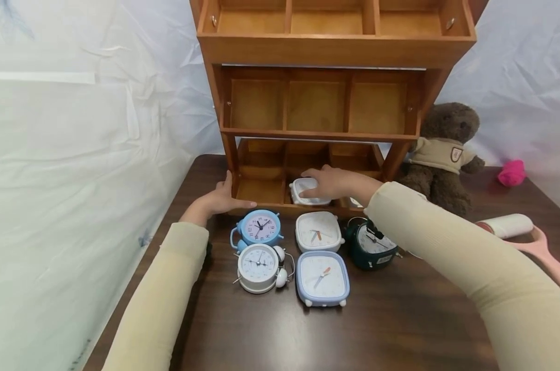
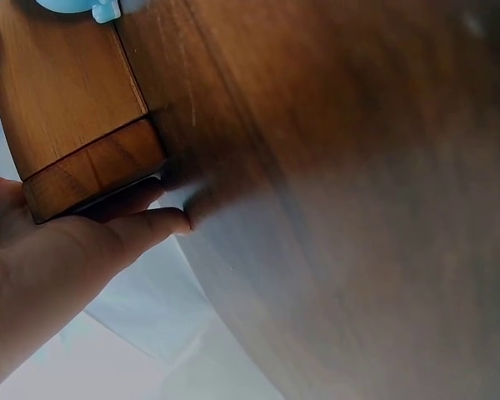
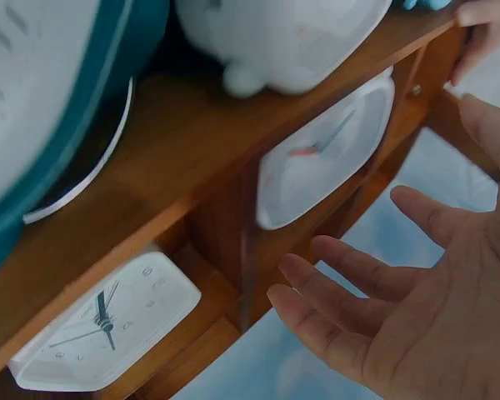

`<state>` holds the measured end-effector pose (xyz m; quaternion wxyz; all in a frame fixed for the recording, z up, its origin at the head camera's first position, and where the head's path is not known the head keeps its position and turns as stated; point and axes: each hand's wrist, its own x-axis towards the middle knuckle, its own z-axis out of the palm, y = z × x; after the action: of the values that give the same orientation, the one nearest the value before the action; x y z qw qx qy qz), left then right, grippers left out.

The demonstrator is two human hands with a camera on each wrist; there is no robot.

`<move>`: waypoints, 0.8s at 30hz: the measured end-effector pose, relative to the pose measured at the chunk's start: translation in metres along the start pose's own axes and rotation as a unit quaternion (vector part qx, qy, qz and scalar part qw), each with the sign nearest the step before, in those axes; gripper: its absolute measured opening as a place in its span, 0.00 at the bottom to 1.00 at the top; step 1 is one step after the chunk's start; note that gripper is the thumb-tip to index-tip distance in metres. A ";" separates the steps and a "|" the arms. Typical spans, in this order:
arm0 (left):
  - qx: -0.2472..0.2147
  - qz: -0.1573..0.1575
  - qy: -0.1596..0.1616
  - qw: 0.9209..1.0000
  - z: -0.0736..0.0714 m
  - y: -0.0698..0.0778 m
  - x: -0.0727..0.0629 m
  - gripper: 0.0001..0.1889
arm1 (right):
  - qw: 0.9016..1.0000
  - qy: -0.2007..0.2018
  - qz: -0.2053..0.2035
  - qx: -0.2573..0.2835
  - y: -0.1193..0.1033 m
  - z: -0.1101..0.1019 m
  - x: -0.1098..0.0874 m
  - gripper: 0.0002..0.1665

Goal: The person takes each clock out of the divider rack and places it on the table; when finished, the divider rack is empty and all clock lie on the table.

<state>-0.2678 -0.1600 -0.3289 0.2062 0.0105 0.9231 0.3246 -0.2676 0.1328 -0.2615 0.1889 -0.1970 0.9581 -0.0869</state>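
Note:
My right hand [image 1: 333,183] is over a white square alarm clock [image 1: 311,191] in the middle bottom compartment of a wooden shelf [image 1: 323,100]. In the right wrist view its fingers are spread beside that clock, with a gap between. Another white clock [image 3: 108,321] sits in the neighbouring right compartment, mostly hidden from the head by the right arm. My left hand [image 1: 219,198] rests against the shelf's front left corner, thumb stretched along the front edge and fingers up the side. In the left wrist view, the hand touches the wooden end piece [image 2: 96,171].
Before the shelf stand a blue clock [image 1: 261,226], a white twin-bell clock [image 1: 258,265], a white clock [image 1: 318,232], a blue-rimmed clock [image 1: 323,278] and a dark green clock [image 1: 372,245]. Rightward are a teddy bear [image 1: 446,149], a pink object [image 1: 511,173] and a lint roller [image 1: 511,225].

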 end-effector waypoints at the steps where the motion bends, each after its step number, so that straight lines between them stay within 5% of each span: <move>1: 0.002 0.002 0.001 1.000 0.001 0.000 0.000 0.68 | 1.000 -0.002 0.002 -0.007 0.002 0.001 0.004 0.45; 10: -0.004 0.005 -0.003 1.000 0.005 0.005 0.001 0.68 | 0.999 -0.040 -0.003 0.001 0.007 0.001 0.021 0.44; 24: 0.005 0.000 0.002 1.000 -0.001 -0.001 0.004 0.68 | 0.997 -0.067 0.034 -0.013 -0.008 0.005 0.037 0.55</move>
<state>-0.2718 -0.1609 -0.3303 0.2041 0.0111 0.9251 0.3200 -0.2943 0.1094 -0.2766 0.2530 -0.1720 0.9505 -0.0550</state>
